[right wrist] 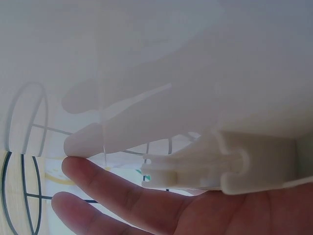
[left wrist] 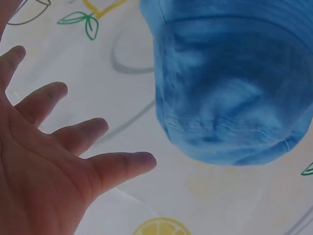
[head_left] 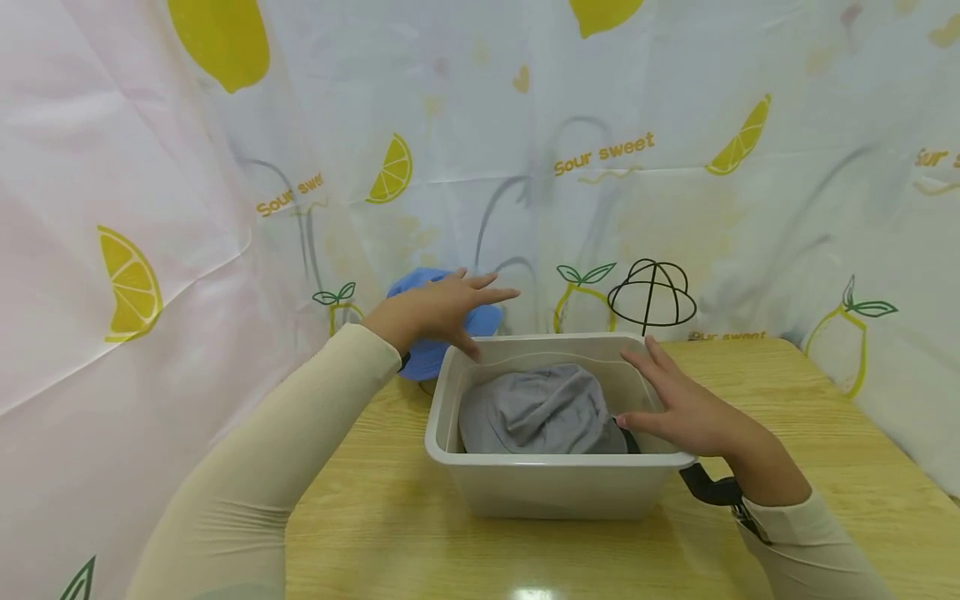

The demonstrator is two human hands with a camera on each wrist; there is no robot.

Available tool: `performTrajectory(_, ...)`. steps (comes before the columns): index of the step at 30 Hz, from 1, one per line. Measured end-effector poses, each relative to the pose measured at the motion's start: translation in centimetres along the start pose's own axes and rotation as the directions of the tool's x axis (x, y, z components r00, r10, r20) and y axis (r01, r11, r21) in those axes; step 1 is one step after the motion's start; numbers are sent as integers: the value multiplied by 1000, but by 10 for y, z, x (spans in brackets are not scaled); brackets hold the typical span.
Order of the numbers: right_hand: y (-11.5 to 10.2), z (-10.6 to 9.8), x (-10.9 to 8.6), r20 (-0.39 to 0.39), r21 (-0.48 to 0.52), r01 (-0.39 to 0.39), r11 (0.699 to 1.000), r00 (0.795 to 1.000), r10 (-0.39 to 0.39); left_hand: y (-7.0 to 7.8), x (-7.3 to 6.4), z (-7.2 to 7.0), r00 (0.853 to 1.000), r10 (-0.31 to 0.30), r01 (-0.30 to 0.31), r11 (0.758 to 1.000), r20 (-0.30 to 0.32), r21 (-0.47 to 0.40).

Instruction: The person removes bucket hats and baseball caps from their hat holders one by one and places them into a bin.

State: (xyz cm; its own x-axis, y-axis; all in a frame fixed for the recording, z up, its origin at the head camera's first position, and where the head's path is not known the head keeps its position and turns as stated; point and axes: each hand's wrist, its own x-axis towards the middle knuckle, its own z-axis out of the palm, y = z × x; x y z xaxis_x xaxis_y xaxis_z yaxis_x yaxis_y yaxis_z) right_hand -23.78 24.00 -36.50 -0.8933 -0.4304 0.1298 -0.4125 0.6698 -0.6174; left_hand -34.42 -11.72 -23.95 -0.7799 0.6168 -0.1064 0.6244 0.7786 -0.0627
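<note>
A light grey plastic bin [head_left: 555, 487] stands on the wooden table with a crumpled grey fabric hat [head_left: 536, 408] inside it. My right hand [head_left: 682, 408] lies over the bin's right rim with fingers extended; its thumb reaches in beside the hat's right end. In the right wrist view, those fingers [right wrist: 132, 200] stretch close along the rim. My left hand [head_left: 438, 308] hovers above the bin's back left corner with fingers spread, nothing in them. Just behind and beneath it is a blue hat [head_left: 431, 354], its crown facing the left wrist view, apart from the fingertips [left wrist: 142, 159].
A black wire hat stand [head_left: 651, 304] rises behind the bin's back right corner. Lemon-printed white cloth [head_left: 480, 100] hangs behind and to the left of the wooden table [head_left: 810, 467]. The table's right edge slants toward the lower right.
</note>
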Motion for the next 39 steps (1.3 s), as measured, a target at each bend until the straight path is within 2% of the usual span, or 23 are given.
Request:
performTrajectory(8,2,1,1,0,-6,-1,1000,1000,1,-21,0,-9,996,-72,70,997,-53,-42)
performTrajectory(16,1,0,-1,3,-6,-2,1000,1000,2,-43,6,-9,990,-94,87,994,-103,-69)
performTrajectory(26,0,-1,1,4,-11,9,1000,1000,-9,-57,6,-6,979,-140,123,985,-145,-123)
performTrajectory(33,0,-1,1,12,-8,5,1000,1000,-5,-66,6,4,967,-195,172,974,-161,-146)
performTrajectory(39,1,0,0,9,-8,6,1000,1000,-6,-75,10,19,946,-265,239,959,-185,-152)
